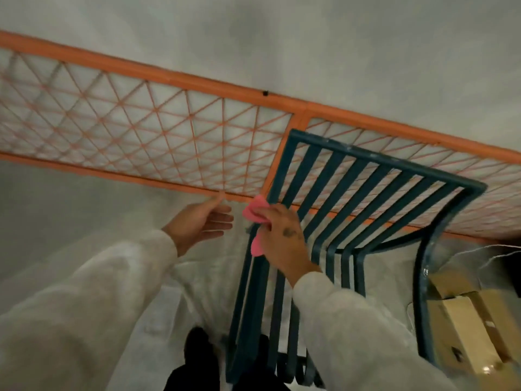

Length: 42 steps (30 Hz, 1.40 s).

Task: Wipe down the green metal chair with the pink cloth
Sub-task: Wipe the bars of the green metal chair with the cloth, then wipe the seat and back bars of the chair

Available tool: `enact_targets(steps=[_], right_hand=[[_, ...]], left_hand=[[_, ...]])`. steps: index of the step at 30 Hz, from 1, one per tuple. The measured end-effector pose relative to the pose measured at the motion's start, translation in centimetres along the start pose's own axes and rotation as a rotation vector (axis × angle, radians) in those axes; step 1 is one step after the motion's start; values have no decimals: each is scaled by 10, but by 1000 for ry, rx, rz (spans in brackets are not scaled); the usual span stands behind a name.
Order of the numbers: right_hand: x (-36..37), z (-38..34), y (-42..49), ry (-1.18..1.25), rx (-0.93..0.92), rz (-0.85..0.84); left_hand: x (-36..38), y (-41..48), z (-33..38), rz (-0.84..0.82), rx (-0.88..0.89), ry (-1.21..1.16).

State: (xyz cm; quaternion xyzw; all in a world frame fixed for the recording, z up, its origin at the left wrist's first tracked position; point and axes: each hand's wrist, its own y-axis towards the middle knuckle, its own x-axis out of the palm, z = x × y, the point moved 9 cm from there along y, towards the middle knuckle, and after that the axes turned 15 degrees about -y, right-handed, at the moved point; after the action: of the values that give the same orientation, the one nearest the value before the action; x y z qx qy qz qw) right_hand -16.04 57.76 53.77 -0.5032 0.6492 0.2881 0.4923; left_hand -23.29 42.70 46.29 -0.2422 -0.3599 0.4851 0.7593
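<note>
Your right hand (pixel 282 241) gripped the pink cloth (pixel 252 214), pressing it to the left edge of the green metal chair (pixel 366 155) at mid-frame. Your left hand (pixel 198 221) hung open just left of the cloth, fingers relaxed, apart from the chair.

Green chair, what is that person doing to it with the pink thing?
A person is wiping the green metal chair with a pink cloth. The right hand grips the bunched cloth against the left edge of the chair's slatted back. The left hand is open beside it and holds nothing. An orange lattice railing runs behind the chair.
</note>
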Motion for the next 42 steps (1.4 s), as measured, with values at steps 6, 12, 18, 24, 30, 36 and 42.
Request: enact_targets(steps=[6, 12, 18, 24, 30, 36, 42], right_hand=[[-106, 23, 38, 50, 54, 317], [-150, 83, 66, 159, 189, 395], [-133, 73, 112, 104, 38, 406], [-78, 72, 150, -69, -34, 294], [-112, 151, 122, -30, 66, 393], [-155, 264, 103, -143, 417, 479], [-121, 163, 131, -72, 256, 380]], left_hand=[[82, -11, 118, -89, 357, 271], [141, 4, 168, -65, 602, 624], [164, 57, 153, 47, 562, 737], [181, 84, 155, 68, 650, 746], [176, 96, 161, 114, 640, 742], [172, 100, 164, 134, 644, 724], [172, 102, 162, 105, 646, 691]])
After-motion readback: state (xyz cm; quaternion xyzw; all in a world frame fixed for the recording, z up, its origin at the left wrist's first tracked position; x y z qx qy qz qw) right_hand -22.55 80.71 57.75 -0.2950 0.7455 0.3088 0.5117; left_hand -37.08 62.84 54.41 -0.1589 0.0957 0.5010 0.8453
